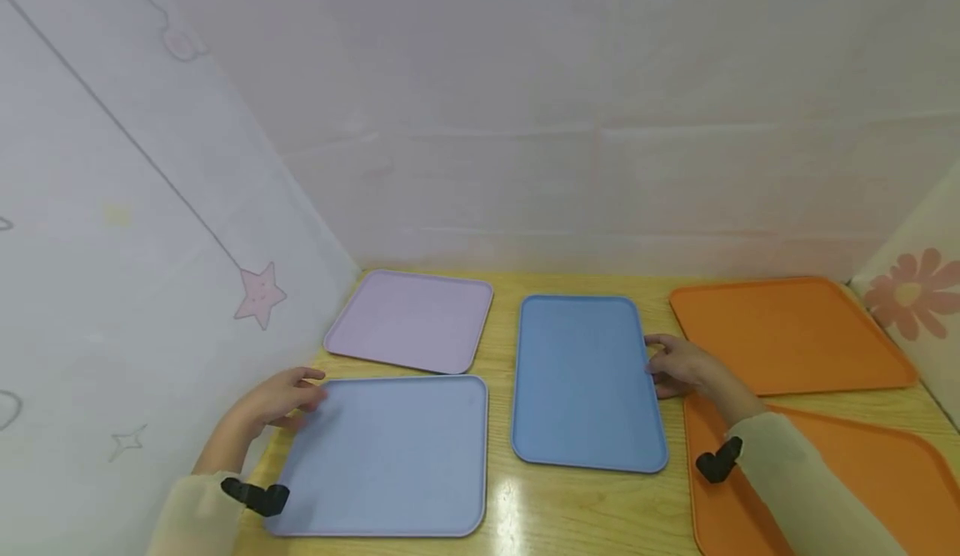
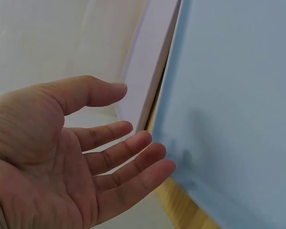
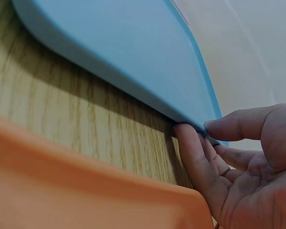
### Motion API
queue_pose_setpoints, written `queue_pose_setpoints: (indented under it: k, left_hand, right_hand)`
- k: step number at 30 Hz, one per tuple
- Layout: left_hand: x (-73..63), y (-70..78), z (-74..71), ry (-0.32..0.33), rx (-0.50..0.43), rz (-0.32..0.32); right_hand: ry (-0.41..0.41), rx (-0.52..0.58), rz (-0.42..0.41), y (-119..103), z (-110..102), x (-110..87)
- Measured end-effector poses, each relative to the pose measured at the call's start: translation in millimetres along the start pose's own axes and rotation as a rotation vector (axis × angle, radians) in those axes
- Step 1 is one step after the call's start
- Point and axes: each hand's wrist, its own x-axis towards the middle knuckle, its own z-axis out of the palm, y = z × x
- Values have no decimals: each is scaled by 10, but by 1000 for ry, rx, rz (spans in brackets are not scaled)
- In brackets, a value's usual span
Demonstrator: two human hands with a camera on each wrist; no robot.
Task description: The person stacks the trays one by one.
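A blue tray (image 1: 585, 381) lies lengthwise near the middle of the wooden table. At its right edge my right hand (image 1: 678, 366) pinches the rim. In the right wrist view, the thumb (image 3: 228, 126) is on the upper rim of the blue tray (image 3: 133, 43) and the fingers (image 3: 193, 148) reach under its edge. My left hand (image 1: 281, 399) is by the upper left corner of a pale blue tray (image 1: 397, 456), holding nothing. Its fingers are spread and slightly bent, palm showing in the left wrist view, with a faint shadow on the pale blue tray (image 2: 238, 95).
Behind the pale blue tray is a lilac tray (image 1: 412, 323). Two orange trays lie at the right, one at the back (image 1: 795, 335) and one in front (image 1: 877, 473), partly under my right forearm. Cloth-like walls border the table at the back (image 1: 525, 122) and both sides.
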Motion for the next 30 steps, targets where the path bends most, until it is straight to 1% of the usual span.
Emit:
queue_pose_setpoints:
  k: [6,14,20,23,26,30]
  left_hand:
    - [-23,-119,-3,25,1,-67]
    - [-75,-203,12,31,-37,-73]
    - [-109,-268,1,32,-61,-66]
    - [-121,-283,3,31,-48,-69]
    - [-122,-291,17,27,-19,-86]
    - [-85,-328,49,1,8,-109]
  right_hand:
    - [-1,5,1,-2,3,-2]
    - [-5,22,2,8,-3,15]
    - [-12,28,1,5,0,21]
    - [-12,30,-6,1,-1,14]
    - [-17,27,-15,3,-5,9]
    - [-20,30,-17,8,-2,11]
